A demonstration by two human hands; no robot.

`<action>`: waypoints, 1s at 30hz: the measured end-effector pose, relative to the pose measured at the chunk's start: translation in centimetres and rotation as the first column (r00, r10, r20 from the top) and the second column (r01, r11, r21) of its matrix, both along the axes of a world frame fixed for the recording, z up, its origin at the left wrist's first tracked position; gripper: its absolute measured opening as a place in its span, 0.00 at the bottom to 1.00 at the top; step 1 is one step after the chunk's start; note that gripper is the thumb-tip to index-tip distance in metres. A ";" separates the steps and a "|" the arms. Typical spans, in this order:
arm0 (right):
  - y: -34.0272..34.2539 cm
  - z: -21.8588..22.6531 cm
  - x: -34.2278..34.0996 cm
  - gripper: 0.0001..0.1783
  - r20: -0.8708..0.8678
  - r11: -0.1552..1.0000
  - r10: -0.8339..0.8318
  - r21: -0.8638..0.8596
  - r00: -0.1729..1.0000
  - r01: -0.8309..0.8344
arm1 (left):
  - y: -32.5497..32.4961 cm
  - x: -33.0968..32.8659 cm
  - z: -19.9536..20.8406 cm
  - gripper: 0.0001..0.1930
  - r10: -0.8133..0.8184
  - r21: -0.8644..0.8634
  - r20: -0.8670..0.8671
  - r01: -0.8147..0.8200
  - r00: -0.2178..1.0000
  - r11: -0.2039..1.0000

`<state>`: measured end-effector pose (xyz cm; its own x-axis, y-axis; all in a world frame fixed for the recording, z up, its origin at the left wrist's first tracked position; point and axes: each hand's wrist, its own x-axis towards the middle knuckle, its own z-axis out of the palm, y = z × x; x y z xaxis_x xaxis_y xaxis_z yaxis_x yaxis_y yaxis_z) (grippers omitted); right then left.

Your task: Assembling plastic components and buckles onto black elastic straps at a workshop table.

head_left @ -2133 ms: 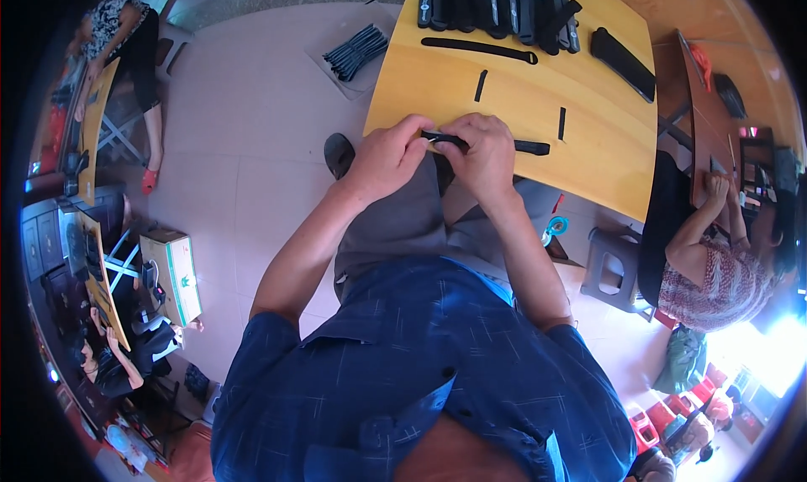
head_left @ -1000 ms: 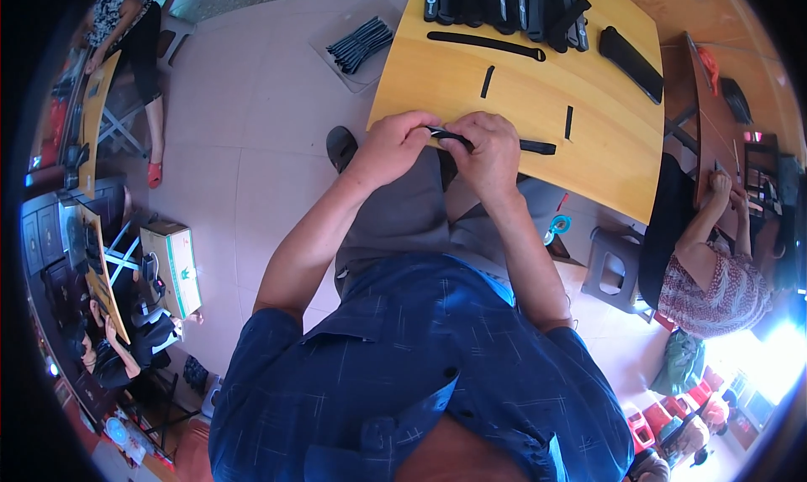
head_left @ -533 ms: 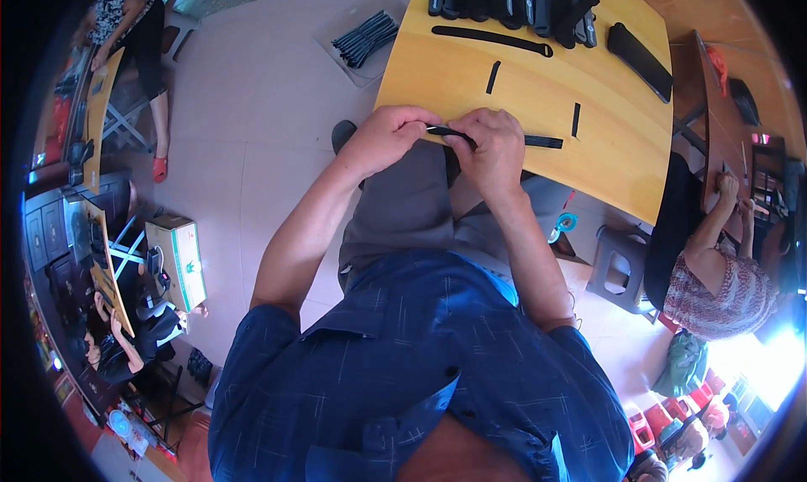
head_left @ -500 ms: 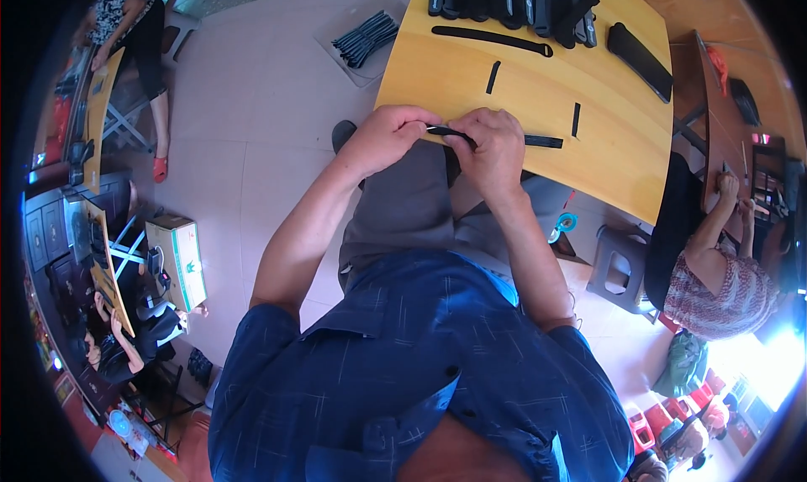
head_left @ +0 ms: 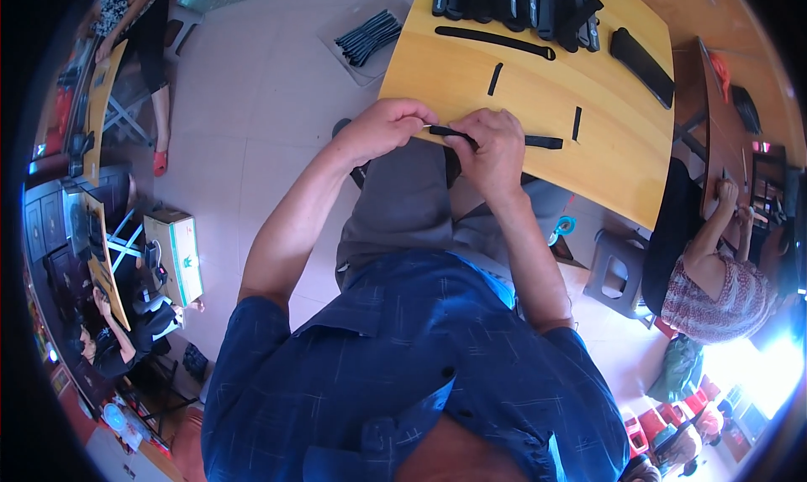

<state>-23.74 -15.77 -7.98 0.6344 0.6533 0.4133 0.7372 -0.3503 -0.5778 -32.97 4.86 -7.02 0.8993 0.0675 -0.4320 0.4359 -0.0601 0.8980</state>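
Observation:
At the near edge of the wooden table [head_left: 622, 167], my right hand [head_left: 492, 150] is closed around a black strap [head_left: 545, 142]. One end of the strap sticks out to the left of the fingers, and the other lies on the tabletop to the right. My left hand [head_left: 385, 133] is pinched just left of the strap's end. A thin pale sliver shows between its fingertips and the strap, too small to name. Farther back lies another long black strap [head_left: 494, 42] with a slotted end.
Bundled black straps [head_left: 513, 7] pile up at the table's far edge, with a black bundle [head_left: 642, 66] to their right. Two short black strips [head_left: 494, 79] mark the tabletop. A clear bin [head_left: 357, 70] of dark strips stands beyond the left edge. A grey stool [head_left: 616, 272] and a co-worker [head_left: 714, 289] are at right.
My left hand has drawn slightly left and away from the strap's end, so the pale sliver shows more. My right hand stays nearly in place on the strap.

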 end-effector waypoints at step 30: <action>-4.9 -1.0 -6.4 0.19 -0.920 0.803 0.371 0.387 0.128 0.453 | -8.0 -3.8 2.9 0.14 -0.010 0.189 0.396 -0.070 0.918 0.980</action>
